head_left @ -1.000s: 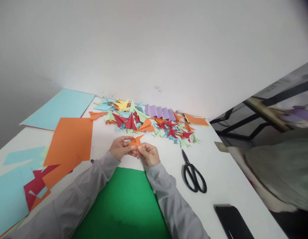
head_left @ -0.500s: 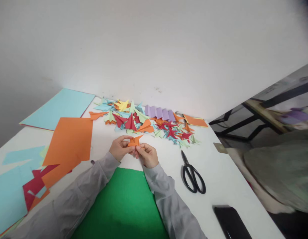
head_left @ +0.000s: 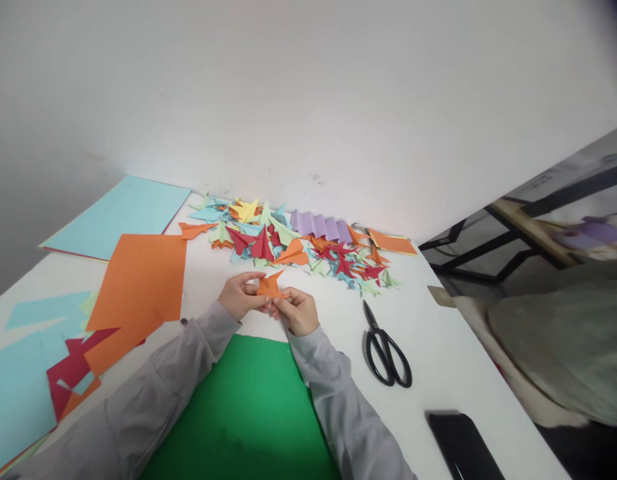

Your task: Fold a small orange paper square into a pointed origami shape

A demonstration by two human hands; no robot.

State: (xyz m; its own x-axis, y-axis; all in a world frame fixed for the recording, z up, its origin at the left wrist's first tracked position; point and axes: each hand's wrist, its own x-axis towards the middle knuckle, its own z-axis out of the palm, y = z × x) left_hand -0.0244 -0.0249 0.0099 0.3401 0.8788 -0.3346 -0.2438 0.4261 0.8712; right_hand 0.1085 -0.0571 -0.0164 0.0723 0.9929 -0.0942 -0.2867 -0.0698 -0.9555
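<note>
A small folded piece of orange paper (head_left: 270,285) is held between both hands, just beyond the far edge of a green mat (head_left: 253,400). My left hand (head_left: 240,295) pinches its left side between thumb and fingers. On its right side, my right hand (head_left: 298,311) grips the lower corner, the thumb on top. Pointed flaps of the paper stick up and out to the right. Behind the hands lies a heap of small folded paper shapes (head_left: 262,245) in red, orange, green, blue and yellow.
Black-handled scissors (head_left: 387,350) and a dark phone (head_left: 463,445) lie on the right. Orange sheets (head_left: 143,273), a pale blue stack (head_left: 123,217) and red scraps (head_left: 71,370) cover the left. Pleated purple paper (head_left: 321,227) stands by the wall; an orange pad (head_left: 392,242) lies behind right.
The orange piece has opened out a little, with a pointed flap now showing at the right by my right thumb. My right hand has shifted very slightly; my left hand keeps its pinch.
</note>
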